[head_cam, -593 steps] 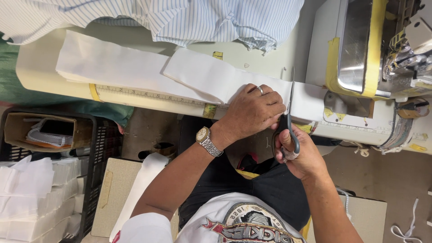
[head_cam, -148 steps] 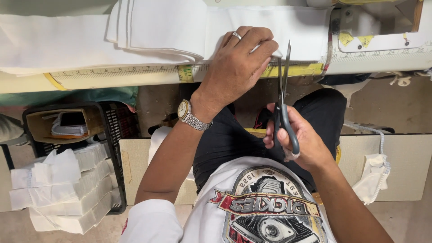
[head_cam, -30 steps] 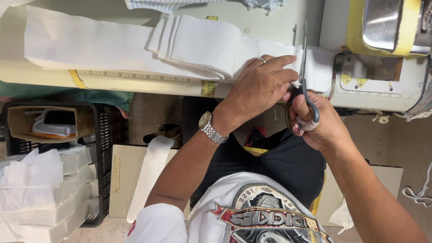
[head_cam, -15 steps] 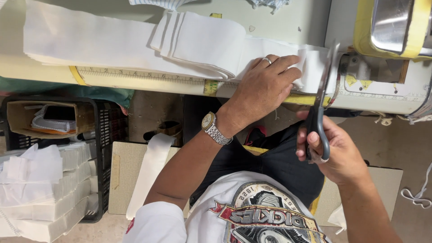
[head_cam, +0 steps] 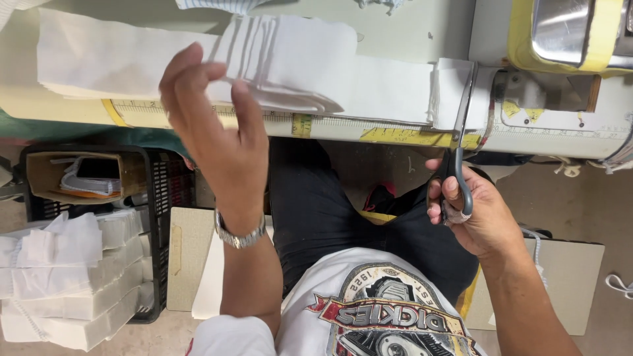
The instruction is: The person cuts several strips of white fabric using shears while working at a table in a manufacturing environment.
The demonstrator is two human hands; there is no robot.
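Note:
A long stack of white fabric strips (head_cam: pixel 369 89) lies along the table's front edge, over a yellow measuring tape (head_cam: pixel 409 134). My right hand (head_cam: pixel 478 217) grips dark scissors (head_cam: pixel 458 142) below the table edge, blades pointing up at the strips' right end. My left hand (head_cam: pixel 217 138), a metal watch on its wrist, is lifted off the fabric with fingers spread, holding nothing, in front of the folded left part of the strips (head_cam: pixel 283 62).
A sewing machine (head_cam: pixel 560 39) with yellow tape stands at the table's right. On the floor at left sit stacks of white fabric pieces (head_cam: pixel 62 277) and a black crate (head_cam: pixel 158 191) holding a cardboard box. Flat boards (head_cam: pixel 560 283) lie beside my legs.
My left hand has lifted off the strips and swung left, fingers spreading. My right hand with the scissors has stayed low, the blades now at the strips' right end.

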